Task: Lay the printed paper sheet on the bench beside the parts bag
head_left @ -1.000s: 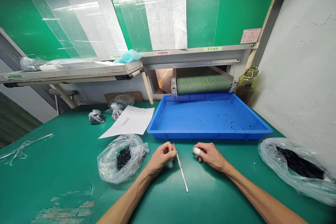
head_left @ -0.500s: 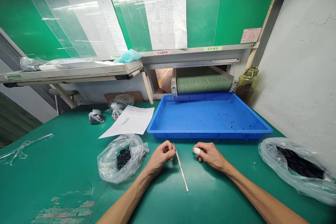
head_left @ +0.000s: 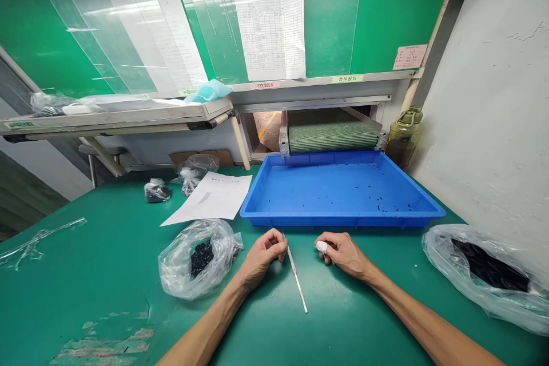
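Note:
My left hand [head_left: 266, 254] is closed in a pinch, thumb against fingertips; whatever it pinches is too small or hidden to make out. Right beside those fingertips, a slim pale tool with a narrow dark tip, like a craft knife [head_left: 295, 275], lies slanted on the green table. My right hand [head_left: 343, 253] is also closed, its fingers curled together, and a white wrap [head_left: 321, 247] covers one digit. What it holds, if anything, cannot be seen. Left of my left hand stands an open clear bag [head_left: 175, 266] with small black parts [head_left: 202, 258] inside.
A blue tray [head_left: 343, 221] with scattered small black pieces lies beyond my hands, below a green conveyor belt [head_left: 332, 131]. Another bag [head_left: 446, 274] of black parts sits at the right. A paper sheet [head_left: 210, 200], small bags [head_left: 157, 190] and a bottle [head_left: 405, 136] stand farther back.
My left fingers have shifted very slightly beside the tool. My right hand, the tool, the bags and the tray look the same.

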Motion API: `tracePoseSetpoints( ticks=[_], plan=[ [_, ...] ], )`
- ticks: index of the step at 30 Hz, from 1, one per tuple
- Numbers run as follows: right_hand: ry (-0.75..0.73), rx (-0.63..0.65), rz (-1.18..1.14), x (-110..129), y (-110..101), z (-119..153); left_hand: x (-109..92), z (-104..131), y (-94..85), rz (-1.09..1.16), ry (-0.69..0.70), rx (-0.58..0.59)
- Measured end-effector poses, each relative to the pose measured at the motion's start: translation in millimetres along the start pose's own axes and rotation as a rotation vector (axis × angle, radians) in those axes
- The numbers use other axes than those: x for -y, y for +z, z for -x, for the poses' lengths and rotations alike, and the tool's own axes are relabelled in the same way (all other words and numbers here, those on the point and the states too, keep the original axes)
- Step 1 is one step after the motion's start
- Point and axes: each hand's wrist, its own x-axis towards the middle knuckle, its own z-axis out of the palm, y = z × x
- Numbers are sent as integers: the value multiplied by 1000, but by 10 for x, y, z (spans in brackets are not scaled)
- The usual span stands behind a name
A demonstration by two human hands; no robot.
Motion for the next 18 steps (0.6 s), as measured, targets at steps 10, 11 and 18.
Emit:
tracePoseSetpoints(
  ticks=[10,11,18],
  plan=[
    [3,-1,-6,9,8,13,-17,6,6,-16,-25,-1],
    [0,0,-5,11,7,14,-15,6,5,-14,-26,0],
    [15,2,-4,24,-2,16,29,-9,-5,-4,14,-2]
  ],
)
